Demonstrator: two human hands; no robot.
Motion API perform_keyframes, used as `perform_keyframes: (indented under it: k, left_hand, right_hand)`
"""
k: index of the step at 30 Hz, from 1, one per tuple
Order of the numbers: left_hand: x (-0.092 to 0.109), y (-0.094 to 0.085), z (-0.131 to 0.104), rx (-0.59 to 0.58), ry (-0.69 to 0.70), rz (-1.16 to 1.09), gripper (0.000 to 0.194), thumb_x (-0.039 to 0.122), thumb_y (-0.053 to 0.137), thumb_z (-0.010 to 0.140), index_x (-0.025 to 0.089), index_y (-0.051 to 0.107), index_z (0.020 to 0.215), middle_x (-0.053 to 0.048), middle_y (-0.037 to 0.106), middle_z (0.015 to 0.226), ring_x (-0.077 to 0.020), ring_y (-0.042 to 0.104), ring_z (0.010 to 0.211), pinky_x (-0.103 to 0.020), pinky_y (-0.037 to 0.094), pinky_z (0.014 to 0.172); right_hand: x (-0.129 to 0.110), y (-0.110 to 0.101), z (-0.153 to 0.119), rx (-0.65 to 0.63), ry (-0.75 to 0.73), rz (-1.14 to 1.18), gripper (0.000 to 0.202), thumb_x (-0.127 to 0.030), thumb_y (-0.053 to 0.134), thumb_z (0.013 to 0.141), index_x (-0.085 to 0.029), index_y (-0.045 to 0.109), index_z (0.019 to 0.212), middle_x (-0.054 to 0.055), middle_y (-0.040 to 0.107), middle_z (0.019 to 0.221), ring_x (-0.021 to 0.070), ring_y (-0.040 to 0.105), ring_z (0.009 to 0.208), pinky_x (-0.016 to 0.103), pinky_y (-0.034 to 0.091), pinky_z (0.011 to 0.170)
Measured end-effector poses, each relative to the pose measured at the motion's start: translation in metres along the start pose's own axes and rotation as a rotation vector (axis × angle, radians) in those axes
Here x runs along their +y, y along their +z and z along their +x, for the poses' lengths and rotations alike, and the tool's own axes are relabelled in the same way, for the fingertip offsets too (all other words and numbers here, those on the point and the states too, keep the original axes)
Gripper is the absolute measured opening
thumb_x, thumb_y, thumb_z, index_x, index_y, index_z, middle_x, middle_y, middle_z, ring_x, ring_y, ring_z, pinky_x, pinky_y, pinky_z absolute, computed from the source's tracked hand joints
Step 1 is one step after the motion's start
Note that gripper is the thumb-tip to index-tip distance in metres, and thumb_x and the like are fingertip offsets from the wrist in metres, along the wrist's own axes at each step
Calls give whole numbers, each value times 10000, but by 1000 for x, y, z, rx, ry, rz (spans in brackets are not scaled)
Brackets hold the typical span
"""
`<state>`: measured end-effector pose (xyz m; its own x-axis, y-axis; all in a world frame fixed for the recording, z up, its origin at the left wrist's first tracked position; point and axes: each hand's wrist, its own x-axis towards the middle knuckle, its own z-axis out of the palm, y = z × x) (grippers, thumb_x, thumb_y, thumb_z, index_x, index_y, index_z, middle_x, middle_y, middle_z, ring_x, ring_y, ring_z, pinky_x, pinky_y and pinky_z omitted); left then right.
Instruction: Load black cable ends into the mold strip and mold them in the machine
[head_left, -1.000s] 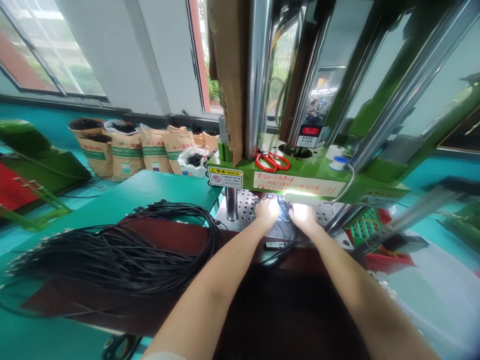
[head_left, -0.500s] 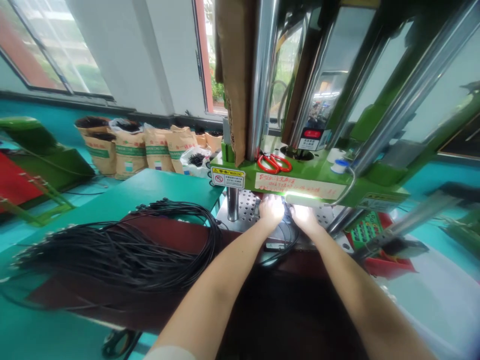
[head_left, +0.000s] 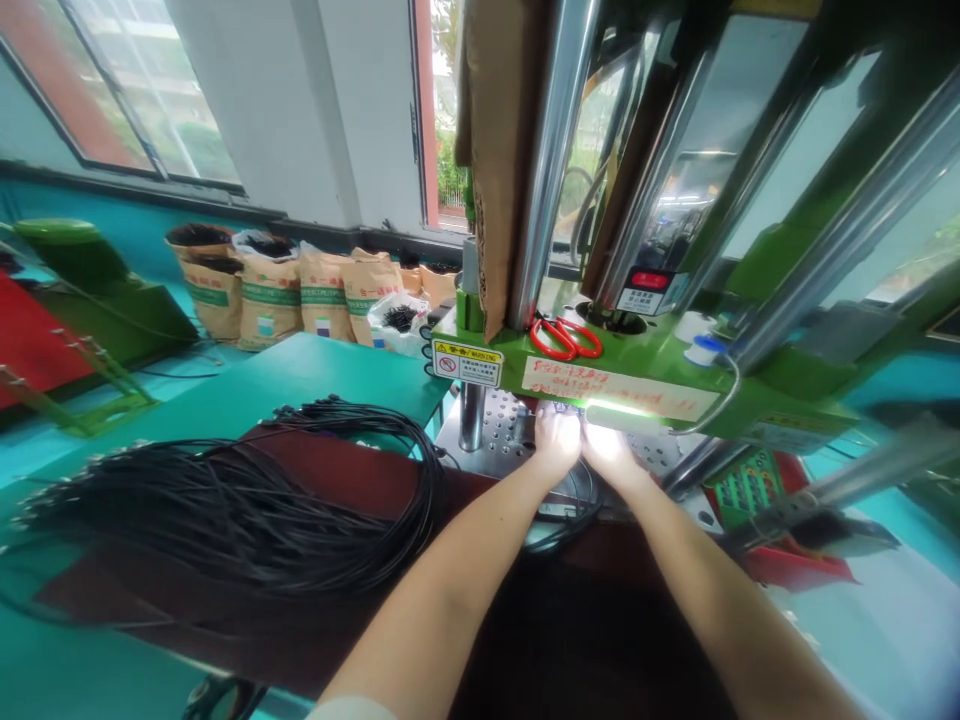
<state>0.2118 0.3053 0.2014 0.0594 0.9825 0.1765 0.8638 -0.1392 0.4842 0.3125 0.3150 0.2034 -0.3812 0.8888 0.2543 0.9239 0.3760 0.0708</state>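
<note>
Under the green press plate (head_left: 517, 385), both my hands reach in side by side, lit strongly by a lamp bar (head_left: 630, 417). My left hand (head_left: 559, 440) and my right hand (head_left: 609, 455) are close together at a metal fixture on the perforated steel bed (head_left: 491, 430). Glare and the plate hide most of the fingers, so what they hold cannot be made out. Thin black cables (head_left: 574, 530) run out below the hands toward me. A large bundle of black cables (head_left: 285, 510) lies to the left on a dark red board (head_left: 330, 470).
Red-handled scissors (head_left: 564, 338) and a white spool (head_left: 705, 350) rest on the press plate. Steel columns (head_left: 559, 160) rise from it. To the right are a green button panel (head_left: 750, 490) and a red bin (head_left: 806, 565). Filled paper sacks (head_left: 270, 300) stand behind the green table (head_left: 315, 370).
My hands have drawn closer together under the plate, the gap between them narrowing. The whole view has shifted slightly, so the press appears further right. The cable bundle stays put.
</note>
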Motion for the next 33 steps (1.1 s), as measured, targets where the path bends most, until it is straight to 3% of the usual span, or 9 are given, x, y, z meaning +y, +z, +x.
perform_keyframes:
  k: [5, 10, 13, 17, 21, 26, 33]
  left_hand:
    - [1, 0, 3, 24, -18, 20, 287, 156, 394, 818, 75, 646, 930, -169, 631, 938, -260, 467, 1076, -375, 301, 956]
    - [1, -8, 5, 41, 12, 62, 321, 144, 337, 842, 82, 649, 884, -151, 641, 882, -255, 544, 954, -401, 353, 897]
    - [-10, -10, 7, 22, 114, 66, 319, 215, 341, 864, 125, 633, 953, -114, 641, 946, -233, 549, 957, -377, 374, 885]
    - [-32, -8, 5, -21, 265, 62, 367, 419, 372, 868, 220, 557, 1114, -50, 567, 1169, -206, 470, 1104, -356, 342, 947]
    - [-47, 0, 6, -37, 352, 110, 430, 478, 354, 866, 197, 548, 1127, -78, 539, 1193, -214, 415, 1156, -376, 307, 977]
    - [-51, 9, 16, -120, 315, 122, 491, 504, 341, 862, 177, 517, 1182, -103, 552, 1159, -243, 443, 1123, -387, 326, 938]
    - [-48, 9, 21, -144, 286, 72, 567, 547, 299, 855, 233, 363, 1323, -77, 411, 1357, -242, 361, 1223, -394, 283, 989]
  right_hand:
    - [1, 7, 2, 27, 15, 26, 303, -200, 344, 870, -116, 633, 905, 147, 652, 891, 242, 584, 834, 328, 415, 780]
    - [16, 14, -2, 58, -68, 74, 367, -213, 289, 900, -126, 628, 1007, 145, 661, 941, 246, 591, 901, 356, 409, 837]
    - [29, 16, -6, 62, -146, 102, 389, -278, 280, 918, -131, 607, 1070, 145, 641, 1045, 250, 569, 989, 370, 383, 897]
    - [41, 19, -9, 13, -220, 148, 410, -378, 317, 914, -165, 530, 1193, 105, 596, 1167, 223, 526, 1083, 345, 359, 942]
    - [44, 20, -8, -54, -222, 186, 433, -396, 299, 915, -185, 500, 1235, 96, 568, 1216, 225, 515, 1104, 366, 352, 951]
    - [39, 16, -6, -111, -183, 203, 412, -358, 284, 917, -185, 543, 1187, 97, 595, 1180, 231, 521, 1096, 365, 342, 958]
    - [30, 10, -1, -109, -109, 187, 401, -354, 319, 904, -165, 552, 1170, 99, 626, 1123, 242, 537, 1063, 362, 343, 951]
